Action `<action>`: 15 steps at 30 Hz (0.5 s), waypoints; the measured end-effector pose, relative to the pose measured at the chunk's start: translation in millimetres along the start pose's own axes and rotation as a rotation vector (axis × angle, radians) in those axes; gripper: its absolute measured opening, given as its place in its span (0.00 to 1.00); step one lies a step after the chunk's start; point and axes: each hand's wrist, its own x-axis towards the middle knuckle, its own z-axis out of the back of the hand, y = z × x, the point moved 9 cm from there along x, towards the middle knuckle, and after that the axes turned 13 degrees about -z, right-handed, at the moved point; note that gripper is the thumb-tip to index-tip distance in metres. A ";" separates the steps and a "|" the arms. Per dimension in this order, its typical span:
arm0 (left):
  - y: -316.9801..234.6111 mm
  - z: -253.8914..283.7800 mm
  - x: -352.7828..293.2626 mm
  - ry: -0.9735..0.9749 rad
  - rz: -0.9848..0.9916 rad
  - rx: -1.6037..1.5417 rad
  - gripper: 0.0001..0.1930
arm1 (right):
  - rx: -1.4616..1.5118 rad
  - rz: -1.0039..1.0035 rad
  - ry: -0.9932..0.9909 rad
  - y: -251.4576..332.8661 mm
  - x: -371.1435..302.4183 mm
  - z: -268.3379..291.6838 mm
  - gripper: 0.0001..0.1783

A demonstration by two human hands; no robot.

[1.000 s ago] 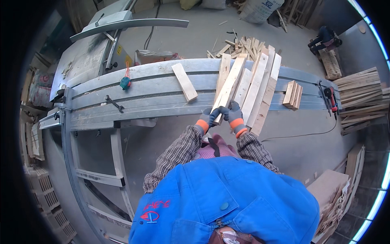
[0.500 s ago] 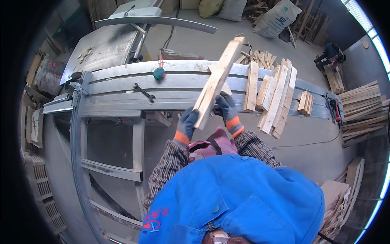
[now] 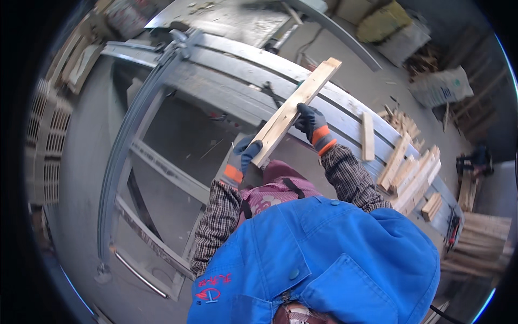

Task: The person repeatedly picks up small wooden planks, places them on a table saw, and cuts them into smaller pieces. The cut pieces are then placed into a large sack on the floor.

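Note:
Both my hands, in grey gloves with orange cuffs, hold a long pale wooden plank [image 3: 291, 114] at a slant above the near edge of the slatted metal bench [image 3: 226, 81]. My left hand [image 3: 244, 156] is closed round its near end. My right hand [image 3: 311, 121] grips its right side about midway along. A lengthwise seam shows on the plank; I cannot tell whether it is one piece or two. Behind it lies a dark wrench [image 3: 274, 95], partly hidden. A short wood piece [image 3: 368, 136] rests on the bench to the right of my right hand.
More wooden strips [image 3: 415, 181] lie on the bench's right part, with a red-handled tool [image 3: 453, 229] near its end. Sacks [image 3: 441, 86] and scrap wood [image 3: 402, 121] are on the floor beyond. A metal frame [image 3: 170, 170] stands at left. A person [image 3: 475, 161] is far right.
My view has turned, so the bench now slants down to the right. The plank, still in both hands, has shifted left along the bench, off the short piece it was covering.

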 end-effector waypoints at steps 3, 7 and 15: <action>-4.7 43.5 18.1 -0.157 0.018 -0.117 0.21 | 0.003 -0.070 0.097 -0.5 41.8 -48.2 0.14; -4.3 94.0 44.0 -0.291 0.104 -0.377 0.24 | 0.030 -0.107 0.181 11.0 94.5 -114.2 0.11; 0.4 154.4 126.4 -0.545 0.129 -0.232 0.19 | -0.081 -0.207 0.219 37.5 225.0 -192.9 0.16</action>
